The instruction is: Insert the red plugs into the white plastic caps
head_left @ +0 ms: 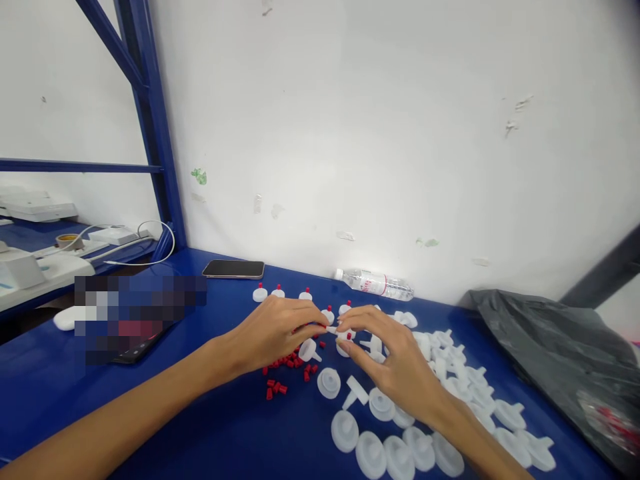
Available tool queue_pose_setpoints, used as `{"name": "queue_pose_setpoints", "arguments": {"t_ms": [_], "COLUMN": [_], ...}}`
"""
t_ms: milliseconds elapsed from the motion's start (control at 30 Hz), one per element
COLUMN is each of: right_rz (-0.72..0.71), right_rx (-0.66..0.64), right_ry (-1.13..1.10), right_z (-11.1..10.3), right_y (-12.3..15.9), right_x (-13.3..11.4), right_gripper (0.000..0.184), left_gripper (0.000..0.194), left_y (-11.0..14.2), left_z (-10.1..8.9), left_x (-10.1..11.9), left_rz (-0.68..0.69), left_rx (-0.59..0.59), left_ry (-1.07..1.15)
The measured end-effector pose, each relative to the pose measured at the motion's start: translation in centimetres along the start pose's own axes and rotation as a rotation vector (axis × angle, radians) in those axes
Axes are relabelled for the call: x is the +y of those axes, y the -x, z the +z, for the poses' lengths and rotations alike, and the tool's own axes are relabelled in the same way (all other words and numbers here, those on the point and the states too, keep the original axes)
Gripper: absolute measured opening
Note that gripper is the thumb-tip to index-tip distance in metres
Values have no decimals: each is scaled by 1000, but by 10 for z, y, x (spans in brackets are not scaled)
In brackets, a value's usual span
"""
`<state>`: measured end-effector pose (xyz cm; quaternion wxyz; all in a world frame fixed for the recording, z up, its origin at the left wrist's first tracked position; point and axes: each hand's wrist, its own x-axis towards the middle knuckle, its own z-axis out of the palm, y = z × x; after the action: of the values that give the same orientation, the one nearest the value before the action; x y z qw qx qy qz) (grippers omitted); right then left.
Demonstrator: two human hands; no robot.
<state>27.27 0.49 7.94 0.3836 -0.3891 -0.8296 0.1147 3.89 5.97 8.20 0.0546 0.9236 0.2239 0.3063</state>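
Translucent white plastic makes up the small nozzled piece point(332, 329) between your hands, its narrow tip aimed left, with your right fingers point(365, 323) pinched on its body. Your left fingers point(310, 315) are nearly together at that tip, though whether they grip anything is too hidden to tell. Nearer you on the blue worktop point(210, 433) lie loose red caps point(269, 394), with uncapped white pieces point(371, 455) to the right and red-capped ones point(260, 294) beyond.
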Motion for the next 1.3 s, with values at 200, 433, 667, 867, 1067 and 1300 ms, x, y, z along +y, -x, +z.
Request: {"name": "queue_pose_setpoints", "arguments": {"t_ms": [200,433,667,867,1067,1300], "right_rz": [48,75,69,62,184,284], "right_rx": [47,85,86,42,36,13], "right_ry": [-17,-31,-32,-94,-381,-494], "right_z": [1,-2,0,1,1,3], "right_y": [0,-1,0,1,-2,0], "right_x": [-1,-3,-1,-1,2,-1], "right_gripper": [11,7,7,7,14,36], "left_gripper": [20,19,13,13,22,29], "left_y": [1,5,5,5,5,5], "left_z": [1,9,14,15,13,7], "left_x": [1,-1,-2,-2,-1,9], "left_rz": [-11,5,-6,29,20,-68], "left_rx": [7,41,196,173,74,-69], "left_ry": [-30,-84,-91,-79,-220,-142]}}
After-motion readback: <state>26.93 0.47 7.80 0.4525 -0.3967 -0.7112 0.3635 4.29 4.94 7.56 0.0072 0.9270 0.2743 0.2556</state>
